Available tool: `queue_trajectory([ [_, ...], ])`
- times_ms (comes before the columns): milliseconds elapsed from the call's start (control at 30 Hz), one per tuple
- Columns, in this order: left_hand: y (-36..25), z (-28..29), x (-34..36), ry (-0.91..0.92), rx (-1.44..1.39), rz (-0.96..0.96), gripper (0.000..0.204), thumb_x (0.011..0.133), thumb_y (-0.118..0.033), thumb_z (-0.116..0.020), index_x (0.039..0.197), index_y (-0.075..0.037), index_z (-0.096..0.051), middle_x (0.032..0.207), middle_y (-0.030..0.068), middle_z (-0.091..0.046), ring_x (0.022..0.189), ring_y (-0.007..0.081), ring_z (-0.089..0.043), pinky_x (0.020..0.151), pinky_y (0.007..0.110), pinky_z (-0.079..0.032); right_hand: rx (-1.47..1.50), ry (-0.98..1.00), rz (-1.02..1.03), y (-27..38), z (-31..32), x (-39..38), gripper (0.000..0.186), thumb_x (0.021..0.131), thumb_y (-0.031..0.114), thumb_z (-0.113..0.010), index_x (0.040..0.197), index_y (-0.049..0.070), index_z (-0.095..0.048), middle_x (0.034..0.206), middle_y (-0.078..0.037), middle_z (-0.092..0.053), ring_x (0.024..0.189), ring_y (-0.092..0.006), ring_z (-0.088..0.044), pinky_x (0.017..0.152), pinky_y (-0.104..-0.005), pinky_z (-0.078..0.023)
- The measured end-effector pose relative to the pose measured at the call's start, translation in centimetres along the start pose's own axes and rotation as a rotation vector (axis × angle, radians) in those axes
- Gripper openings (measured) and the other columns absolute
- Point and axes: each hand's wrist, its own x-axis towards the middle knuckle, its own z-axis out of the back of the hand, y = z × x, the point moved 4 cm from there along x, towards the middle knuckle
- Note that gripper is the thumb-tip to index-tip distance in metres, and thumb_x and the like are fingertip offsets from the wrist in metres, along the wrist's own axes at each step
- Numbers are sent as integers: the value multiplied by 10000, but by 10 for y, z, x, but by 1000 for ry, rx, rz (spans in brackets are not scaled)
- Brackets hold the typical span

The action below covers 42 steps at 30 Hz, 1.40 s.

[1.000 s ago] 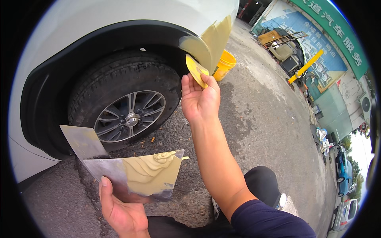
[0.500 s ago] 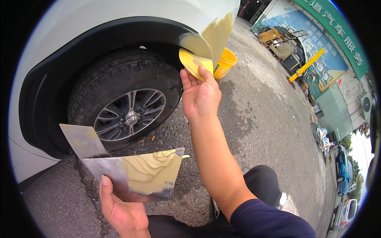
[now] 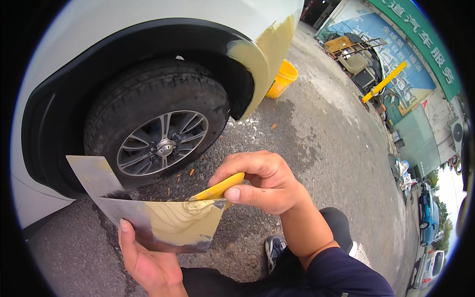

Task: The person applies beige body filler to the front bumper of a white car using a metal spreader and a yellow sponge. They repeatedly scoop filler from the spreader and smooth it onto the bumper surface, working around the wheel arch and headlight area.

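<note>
My left hand (image 3: 151,262) grips a bent metal putty board (image 3: 126,210) from below, thumb along its face. Ridged beige body filler (image 3: 180,220) covers the board's right part, with a thicker lump at the upper edge. Pinched in my right hand (image 3: 262,180) is a yellow plastic spreader (image 3: 220,187), its edge touching that lump. Beyond the hands, a smooth coat of the same filler (image 3: 264,59) lies on the white car's fender (image 3: 114,15), around the front of the black wheel arch (image 3: 49,114).
The car's tyre (image 3: 99,119) and alloy wheel (image 3: 166,147) stand just past the board. A yellow bucket (image 3: 283,79) sits on the rough pavement (image 3: 341,163) behind the filled edge. Farther right are piled junk (image 3: 356,62), a yellow post (image 3: 386,81) and parked cars (image 3: 429,213).
My right hand has come down and back from the coated wheel arch edge, bringing the spreader onto the board's filler. The left hand and board have barely shifted.
</note>
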Motion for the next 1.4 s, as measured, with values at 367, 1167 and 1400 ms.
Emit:
queue_trajectory([
  [367, -7, -1, -5, -58, -67, -10, 488, 993, -274, -630, 1386, -23, -489, 1430, 95, -519, 1327, 253, -488, 1117, 456, -383, -165, -916, -304, -91, 91, -18, 304, 956, 156, -666, 1178, -48, -628, 1024, -86, -723, 936, -138, -674, 846, -301, -526],
  [1167, -1, 2, 0, -62, -1, 48, 508, 977, -289, -652, 1373, -7, -504, 1381, 83, -541, 1302, 233, -497, 1115, 428, -376, -1247, -799, 92, -46, 154, 23, 184, 829, 162, -764, 930, 28, -688, 797, -109, -695, 688, -241, -684, 651, -334, -539],
  [1400, 2, 1, 1, -64, -18, 42, 495, 978, -283, -652, 1367, -12, -512, 1374, 75, -547, 1297, 228, -497, 1109, 425, -378, -953, -847, -368, -107, 160, 0, 260, 883, 211, -747, 1025, -3, -706, 853, -112, -745, 748, -166, -709, 730, -295, -553],
])
